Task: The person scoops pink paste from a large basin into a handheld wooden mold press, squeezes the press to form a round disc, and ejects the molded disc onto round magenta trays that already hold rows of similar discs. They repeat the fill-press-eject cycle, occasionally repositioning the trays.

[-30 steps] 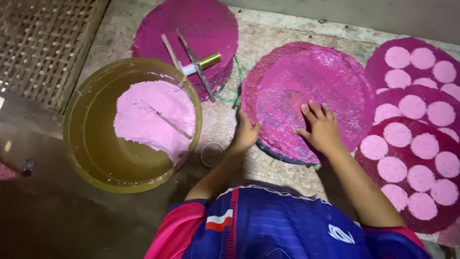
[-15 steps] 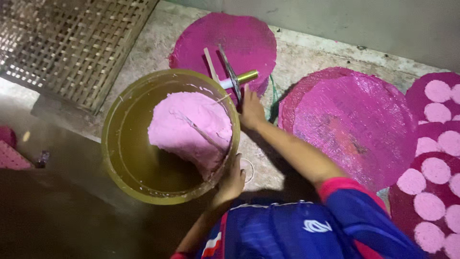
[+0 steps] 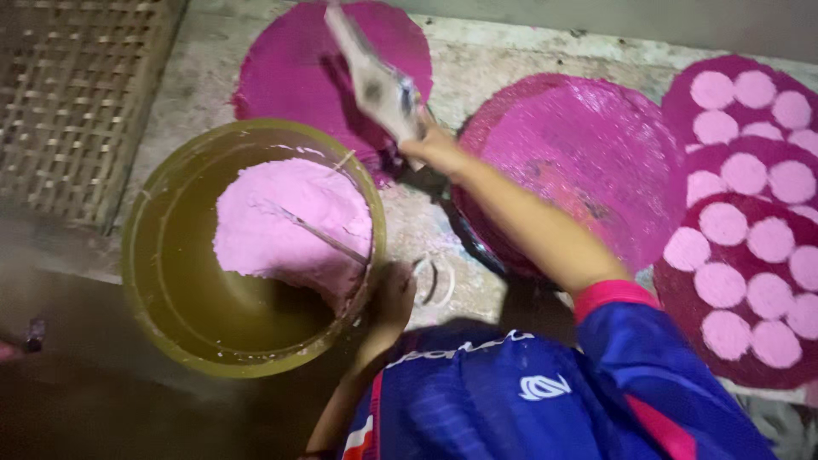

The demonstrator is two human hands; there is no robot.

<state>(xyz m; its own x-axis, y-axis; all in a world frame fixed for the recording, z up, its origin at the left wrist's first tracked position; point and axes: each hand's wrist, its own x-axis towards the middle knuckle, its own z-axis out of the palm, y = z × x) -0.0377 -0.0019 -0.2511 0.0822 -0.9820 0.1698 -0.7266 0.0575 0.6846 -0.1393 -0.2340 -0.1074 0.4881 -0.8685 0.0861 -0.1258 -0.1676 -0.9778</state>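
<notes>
My right hand (image 3: 436, 150) is shut on a flat, pale-smeared tool (image 3: 375, 81), lifted and blurred above the back magenta round tray (image 3: 285, 72). Resting on the near rim of an olive-yellow bucket (image 3: 162, 281) is my left hand (image 3: 394, 300). The bucket holds a mound of pale pink paste (image 3: 285, 217) with a thin stick (image 3: 317, 232) lying across it. My right forearm crosses the edge of a second magenta tray (image 3: 596, 158), bare and wet-looking.
Round magenta trays with several pale pink discs (image 3: 750, 281) are stacked at the right, and another such tray (image 3: 750, 98) lies behind them. A woven bamboo mat (image 3: 77, 102) lies at the upper left. A small ring (image 3: 434, 281) sits on the concrete floor beside the bucket.
My right hand left the bare magenta tray, reached the tools on the back tray and lifted one. My left hand moved from that tray's edge to the bucket rim.
</notes>
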